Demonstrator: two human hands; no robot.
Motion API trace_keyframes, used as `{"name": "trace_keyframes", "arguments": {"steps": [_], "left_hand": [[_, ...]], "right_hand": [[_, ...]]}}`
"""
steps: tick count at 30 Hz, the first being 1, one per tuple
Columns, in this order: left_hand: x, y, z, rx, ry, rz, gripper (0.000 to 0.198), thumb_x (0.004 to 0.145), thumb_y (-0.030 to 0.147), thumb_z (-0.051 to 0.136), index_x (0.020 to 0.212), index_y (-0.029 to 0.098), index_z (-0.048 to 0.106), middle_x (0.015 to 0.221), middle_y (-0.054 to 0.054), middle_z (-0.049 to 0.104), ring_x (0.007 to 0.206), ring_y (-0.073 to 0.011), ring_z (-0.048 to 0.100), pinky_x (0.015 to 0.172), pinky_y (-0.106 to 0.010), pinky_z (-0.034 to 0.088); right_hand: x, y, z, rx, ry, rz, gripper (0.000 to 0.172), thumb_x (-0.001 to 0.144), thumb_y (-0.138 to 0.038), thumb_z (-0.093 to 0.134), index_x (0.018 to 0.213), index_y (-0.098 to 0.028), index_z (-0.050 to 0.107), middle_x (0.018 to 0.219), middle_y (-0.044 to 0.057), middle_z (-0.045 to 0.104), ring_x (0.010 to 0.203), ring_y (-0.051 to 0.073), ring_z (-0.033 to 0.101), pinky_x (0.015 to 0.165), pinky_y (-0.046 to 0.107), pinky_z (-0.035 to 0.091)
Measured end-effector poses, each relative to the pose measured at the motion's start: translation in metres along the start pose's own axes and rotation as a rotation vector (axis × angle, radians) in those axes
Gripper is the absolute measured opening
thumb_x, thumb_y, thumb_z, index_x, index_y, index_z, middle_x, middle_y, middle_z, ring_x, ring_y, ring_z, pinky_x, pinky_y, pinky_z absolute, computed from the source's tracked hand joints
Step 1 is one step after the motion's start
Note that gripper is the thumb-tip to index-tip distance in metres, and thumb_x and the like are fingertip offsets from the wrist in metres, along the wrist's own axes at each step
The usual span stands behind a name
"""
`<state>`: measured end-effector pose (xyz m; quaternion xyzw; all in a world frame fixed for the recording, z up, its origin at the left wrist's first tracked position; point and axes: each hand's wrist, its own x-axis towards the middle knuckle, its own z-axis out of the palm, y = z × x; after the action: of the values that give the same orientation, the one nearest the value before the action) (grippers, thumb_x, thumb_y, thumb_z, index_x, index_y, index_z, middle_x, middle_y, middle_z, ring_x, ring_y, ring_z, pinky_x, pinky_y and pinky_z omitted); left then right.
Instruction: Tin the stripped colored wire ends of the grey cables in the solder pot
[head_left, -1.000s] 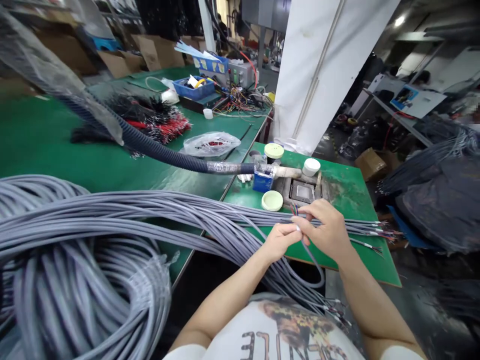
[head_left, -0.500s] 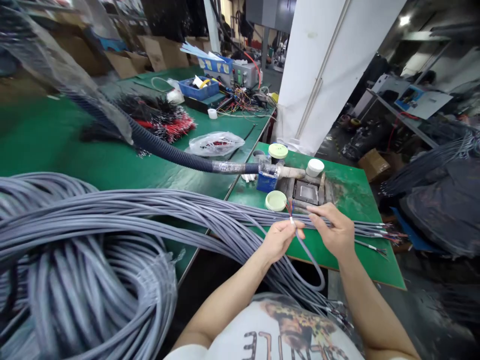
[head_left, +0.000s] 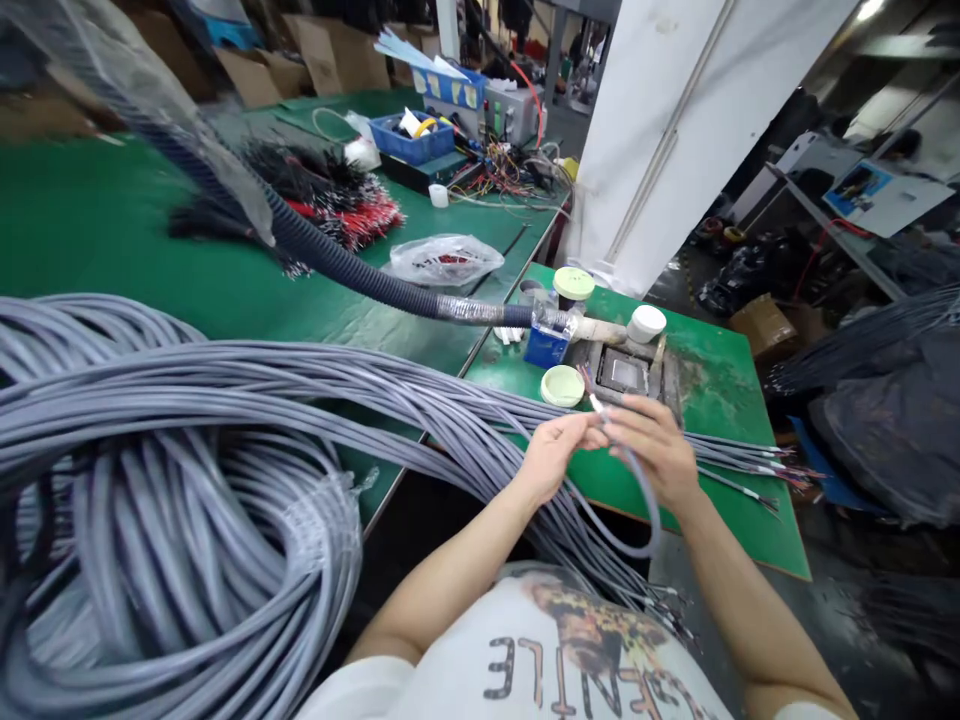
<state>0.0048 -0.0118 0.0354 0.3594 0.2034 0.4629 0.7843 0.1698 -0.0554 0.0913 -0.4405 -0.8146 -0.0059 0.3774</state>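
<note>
In front of me, both hands meet at the end of one grey cable [head_left: 651, 500], which bends in a loop below them. Its stripped tip [head_left: 589, 385] shows thin coloured wires above a white band and points up and away. My left hand [head_left: 556, 455] pinches at the cable just below the band. My right hand [head_left: 658, 452] is closed on the cable from the other side, fingers fairly straight; its thumb is partly hidden. Behind the hands lies a bundle of grey cables [head_left: 390, 385], their stripped ends [head_left: 787, 468] fanned out at the right.
A solder pot [head_left: 624, 372] sits on the green table, with a pale green lid [head_left: 562, 386], a white-capped jar [head_left: 646, 322] and a blue box [head_left: 546, 345] near it. A ribbed hose [head_left: 375, 290] crosses above the table. Large cable coils [head_left: 195, 540] fill the left.
My right hand has moved left from beside the cable and closed on it next to my left hand. The stripped tip now leans left. The view has tilted down a little.
</note>
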Motion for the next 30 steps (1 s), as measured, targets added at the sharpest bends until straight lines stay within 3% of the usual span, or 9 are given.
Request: {"name": "trace_keyframes", "arguments": {"steps": [4,6,8,18,30], "left_hand": [[-0.003,0.007,-0.027,0.484,0.305,0.384,0.028,0.087,0.04,0.059,0.089,0.016,0.074,0.071,-0.004,0.07,0.07,-0.0156,0.062,0.074,-0.03,0.048],[-0.004,0.007,-0.041,0.651,0.389,0.553,0.024,0.087,0.036,0.058,0.085,0.017,0.074,0.067,-0.003,0.069,0.07,-0.0162,0.061,0.073,-0.031,0.048],[-0.003,0.006,-0.051,0.731,0.42,0.629,0.022,0.088,0.032,0.056,0.085,0.018,0.073,0.065,-0.002,0.068,0.069,-0.016,0.06,0.072,-0.031,0.048],[0.001,0.003,-0.056,0.748,0.374,0.623,0.019,0.089,0.026,0.056,0.084,0.017,0.072,0.066,-0.001,0.067,0.068,-0.0147,0.06,0.071,-0.03,0.048],[0.003,0.004,-0.054,0.733,0.362,0.638,0.018,0.088,0.025,0.057,0.082,0.017,0.072,0.065,-0.001,0.067,0.067,-0.0147,0.06,0.07,-0.03,0.048]], "right_hand": [[0.022,0.02,-0.001,0.0,0.192,0.29,0.023,0.087,-0.025,0.059,0.107,-0.028,0.07,0.108,0.006,0.069,0.102,0.022,0.064,0.091,0.04,0.052],[0.033,0.03,0.003,0.01,0.209,0.372,0.018,0.088,-0.03,0.059,0.1,-0.026,0.072,0.102,0.005,0.07,0.095,0.021,0.066,0.087,0.037,0.052],[0.044,0.04,0.01,0.043,0.205,0.407,0.018,0.088,-0.033,0.058,0.096,-0.025,0.072,0.095,0.005,0.071,0.091,0.02,0.066,0.084,0.035,0.052],[0.075,0.074,0.058,0.006,0.091,0.534,0.029,0.085,-0.044,0.058,0.093,-0.021,0.075,0.084,0.004,0.071,0.073,0.016,0.063,0.071,0.029,0.048],[0.077,0.086,0.073,-0.039,0.032,0.5,0.027,0.086,-0.043,0.056,0.088,-0.023,0.075,0.077,0.001,0.072,0.071,0.018,0.062,0.071,0.03,0.048]]}}
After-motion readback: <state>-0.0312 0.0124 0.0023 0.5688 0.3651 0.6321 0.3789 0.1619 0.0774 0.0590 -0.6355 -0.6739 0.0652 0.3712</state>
